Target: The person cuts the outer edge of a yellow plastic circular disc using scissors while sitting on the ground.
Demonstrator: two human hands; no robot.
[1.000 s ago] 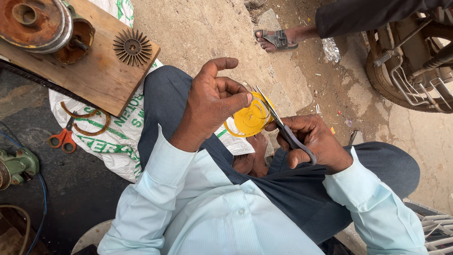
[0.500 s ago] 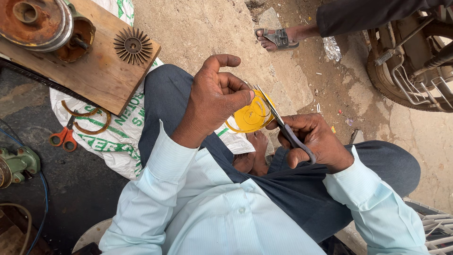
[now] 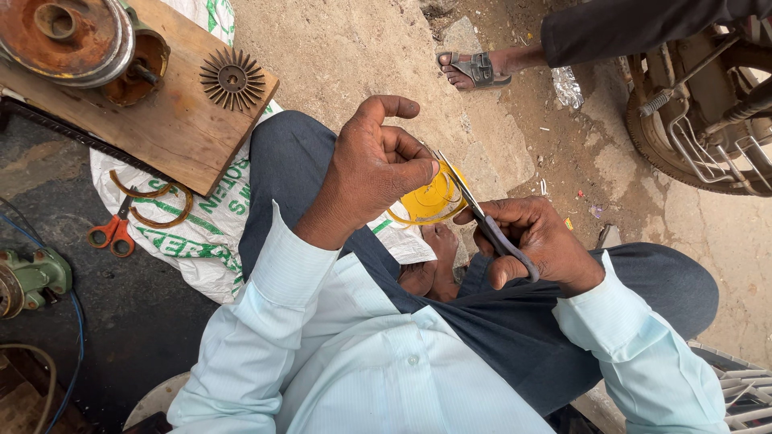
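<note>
Seated on the ground, knees apart, working over my lap. Left hand (image 3: 378,165) is pinching a yellow translucent disc (image 3: 426,201) by its near edge, index finger lifted clear, so the far rim stays exposed to the blades. Disc sits in the air between my knees, just above my bare foot (image 3: 438,249), not resting on anything.

Right hand (image 3: 535,241) is closed around the grey-handled scissors (image 3: 482,217), fingers through the loops, blades pointing up and left so the tips meet the disc's right edge. Blades look nearly closed on the rim; can't tell if they're actually biting the material. Held at that angle because the disc is tilted toward me and the cut line follows its curve.

Around me: white woven sack (image 3: 185,225) spread on the ground as a work mat, with curved brown strips (image 3: 153,205) and orange-handled scissors (image 3: 112,233) lying on it, off to my left. Wooden board (image 3: 173,120) overlaps the sack, carrying a rusty pulley (image 3: 64,36) and a small finned metal wheel (image 3: 232,79). Green machine part (image 3: 32,277) at the far left with a blue cable.

Someone else's sandalled foot (image 3: 474,68) up ahead, beside a vehicle wheel (image 3: 700,120). Well apart from my work.
</note>
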